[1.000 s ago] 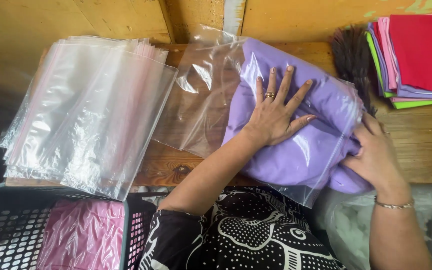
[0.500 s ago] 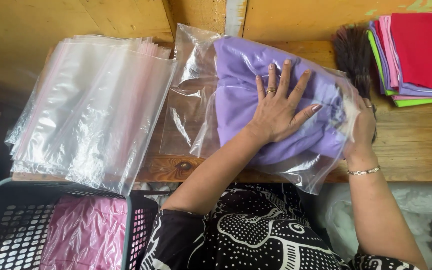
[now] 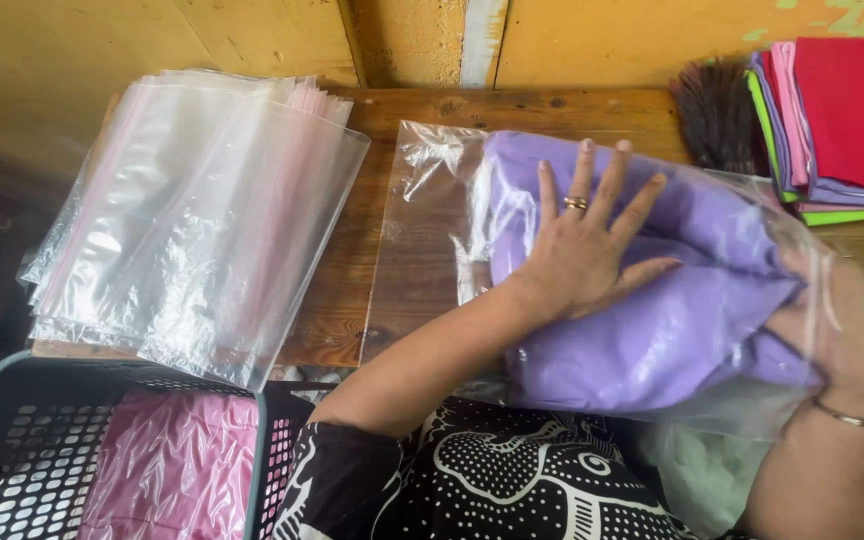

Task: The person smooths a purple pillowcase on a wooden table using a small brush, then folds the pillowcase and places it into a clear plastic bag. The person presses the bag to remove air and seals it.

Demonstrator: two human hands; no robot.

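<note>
Left hand (image 3: 577, 255) flat on bagged purple cloth (image 3: 652, 330)

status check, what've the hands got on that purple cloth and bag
Left hand flat, fingers spread, pressing the clear bag over the purple cloth. Right hand inside the bag mouth, against the cloth. Nothing in the way; spare bags lie apart.

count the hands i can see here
2. The left hand lies flat, fingers spread, on the clear bag over the purple cloth. The right hand is at the bag's right end, blurred behind plastic.
</note>
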